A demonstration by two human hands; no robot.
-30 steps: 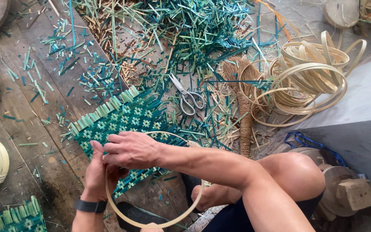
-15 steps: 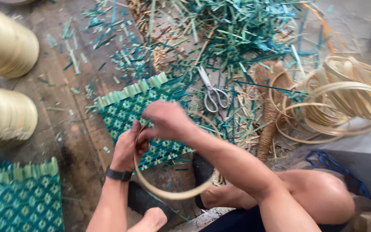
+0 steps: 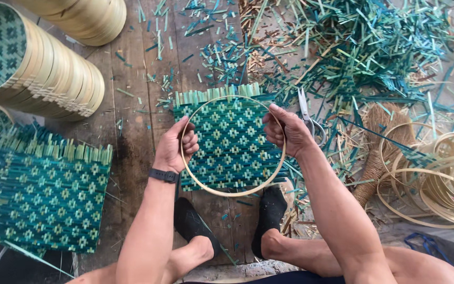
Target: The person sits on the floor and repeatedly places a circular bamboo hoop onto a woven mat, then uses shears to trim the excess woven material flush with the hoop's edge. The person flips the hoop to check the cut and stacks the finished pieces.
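Hoop (image 3: 222, 192) | both grips clamped on its rim, left hand (image 3: 177, 147), right hand (image 3: 286, 129) | keep it centred over the mat (image 3: 232, 142), pressed flat.

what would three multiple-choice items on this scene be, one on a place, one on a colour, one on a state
1. Where are the scissors?
A. beside the right hand
B. on the stacked mats
C. between the feet

2. What colour is the mat under the hoop?
A. red and black
B. green with pale crosses
C. plain white

3. How is the hoop held?
A. left hand only
B. lying loose, untouched
C. both hands, one at each side

Answers:
1. A, the scissors lie just past the right hand, among the green scraps.
2. B, the weave is green with pale crosses.
3. C, fingers of each hand curl over the rim at opposite sides.
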